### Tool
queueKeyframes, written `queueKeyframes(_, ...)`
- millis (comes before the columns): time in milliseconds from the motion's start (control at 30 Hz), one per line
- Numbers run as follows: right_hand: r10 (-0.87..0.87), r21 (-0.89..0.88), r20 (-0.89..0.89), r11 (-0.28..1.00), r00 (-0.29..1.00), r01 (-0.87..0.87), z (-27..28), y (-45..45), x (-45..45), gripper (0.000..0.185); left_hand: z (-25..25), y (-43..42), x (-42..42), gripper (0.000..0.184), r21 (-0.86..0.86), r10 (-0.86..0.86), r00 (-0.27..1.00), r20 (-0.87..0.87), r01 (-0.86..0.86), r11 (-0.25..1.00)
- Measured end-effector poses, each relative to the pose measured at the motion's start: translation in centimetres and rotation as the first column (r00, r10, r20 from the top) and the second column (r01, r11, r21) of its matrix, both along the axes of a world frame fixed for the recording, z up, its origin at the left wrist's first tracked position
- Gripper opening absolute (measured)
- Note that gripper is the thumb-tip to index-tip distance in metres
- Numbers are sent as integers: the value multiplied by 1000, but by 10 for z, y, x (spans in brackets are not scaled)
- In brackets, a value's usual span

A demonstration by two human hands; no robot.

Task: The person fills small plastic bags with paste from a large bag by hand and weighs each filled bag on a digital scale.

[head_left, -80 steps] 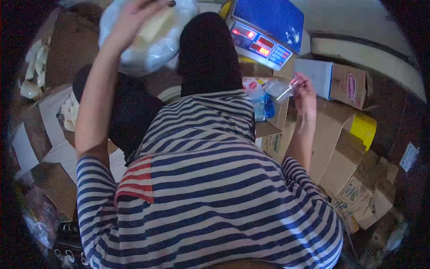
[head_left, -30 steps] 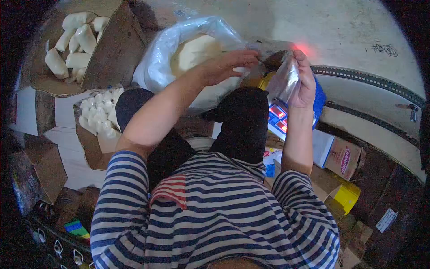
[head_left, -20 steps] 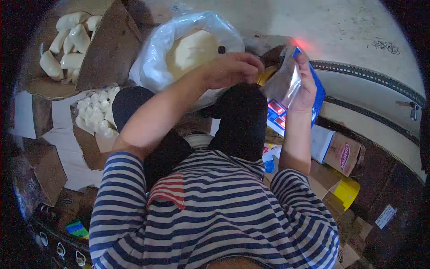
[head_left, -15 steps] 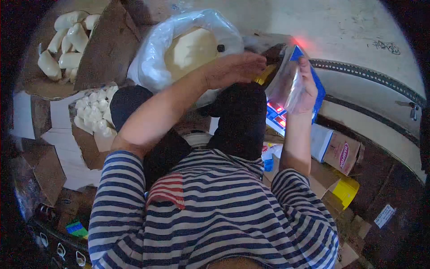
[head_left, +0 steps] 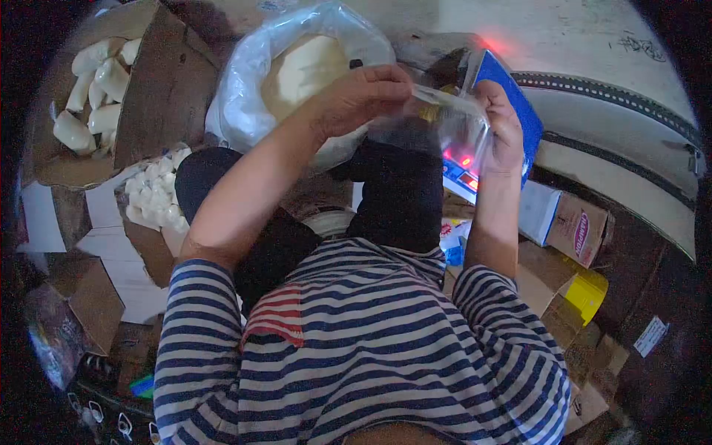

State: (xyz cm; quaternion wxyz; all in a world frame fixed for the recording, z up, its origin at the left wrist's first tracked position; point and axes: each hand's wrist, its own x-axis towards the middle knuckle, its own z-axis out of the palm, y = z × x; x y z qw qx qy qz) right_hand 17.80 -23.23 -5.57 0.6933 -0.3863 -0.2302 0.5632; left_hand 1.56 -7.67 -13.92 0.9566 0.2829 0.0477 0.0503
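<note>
A clear plastic bag [head_left: 456, 119] is stretched between my two hands, above my right knee. My left hand [head_left: 371, 93] pinches one edge of it, its fingers pressed together. The other end is gripped by my right hand [head_left: 500, 126], fingers curled, in front of the blue scale [head_left: 504, 85] with red lit digits. Left of the bag, a large open plastic sack [head_left: 245, 89] holds a pale powder-like mass [head_left: 302, 70], and my left forearm crosses over its lower edge.
At the upper left, a cardboard box [head_left: 159, 96] holds several filled pale bags [head_left: 95, 85]. Below it, a smaller box [head_left: 152, 256] holds many small white bags [head_left: 156, 189]. On the right are a Champion box [head_left: 577, 228], a yellow container [head_left: 586, 295] and a metal rail [head_left: 615, 96].
My left hand has closed on the bag's edge, and the bag now spans both hands instead of hanging from my right. The view has shifted slightly.
</note>
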Motion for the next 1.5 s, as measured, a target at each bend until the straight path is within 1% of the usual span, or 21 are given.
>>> queueKeyframes(100,-110,-94,156,988,982,125,-5,-11,13,48,11,8,-2,30,33,-21,1000,15,20,999)
queueKeyframes(133,-79,-44,64,996,995,81,-5,-14,17,46,13,8,-2,32,71,-65,997,52,61,996)
queueKeyframes(300,-103,-36,91,994,991,106,3,-18,26,45,9,6,2,27,296,-61,996,-62,77,952)
queueKeyframes(367,-267,-138,246,942,932,307,4,-16,23,45,4,8,3,25,358,-28,993,-112,67,931)
queueKeyframes(500,-127,-87,166,986,978,143,-8,-3,26,47,2,18,3,22,370,135,987,-89,-94,924)
queueKeyframes(567,-137,-290,551,893,823,343,-11,24,3,48,7,31,-1,20,375,223,971,-85,-176,910)
queueKeyframes(600,84,-362,768,875,635,322,-17,29,2,42,11,43,-5,20,443,360,922,-142,-266,856)
queueKeyframes(633,81,-357,765,879,639,316,-26,38,3,42,11,54,-10,20,516,494,849,-186,-343,785)
queueKeyframes(667,65,-210,931,900,360,382,-36,47,4,39,4,67,-12,18,657,555,825,-110,-358,663)
queueKeyframes(700,34,-50,998,916,46,398,-39,59,-3,37,6,72,-17,18,666,562,819,-115,-357,656)
queueKeyframes(733,-77,80,997,891,-25,446,-39,71,-7,35,8,78,-23,17,717,609,784,-122,-355,600)
queueKeyframes(767,-89,85,996,894,-13,440,-41,82,-14,35,10,84,-28,16,765,654,746,-126,-347,543)
queueKeyframes(833,-220,29,923,859,317,511,-41,102,-39,34,-1,84,-29,15,766,663,741,-104,-366,529)
queueKeyframes(867,-225,31,920,859,322,511,-46,112,-51,34,-6,84,-28,15,759,662,744,-92,-378,530)
queueKeyframes(933,-1,-243,757,928,653,283,-58,129,-70,33,-12,81,-27,16,691,640,766,-66,-428,583)
queueKeyframes(1167,16,-255,544,956,839,147,-71,151,-93,35,-14,91,-38,18,769,676,736,-41,-409,492)
queueKeyframes(1233,-31,-258,402,955,915,146,-78,150,-95,31,-16,91,-39,20,686,628,772,-100,-404,606)
queueKeyframes(1333,-27,-263,322,958,946,117,-87,151,-93,27,-17,88,-40,23,705,642,761,-94,-404,583)
queueKeyframes(1367,-28,-263,320,958,947,117,-88,149,-91,27,-16,88,-40,23,706,641,761,-95,-403,582)
queueKeyframes(1433,-60,-261,352,952,934,160,-84,147,-89,24,-12,88,-39,26,533,601,795,-83,-474,701)
queueKeyframes(1500,-135,-251,386,937,913,245,-82,147,-88,25,-10,87,-40,27,581,603,793,-91,-449,679)
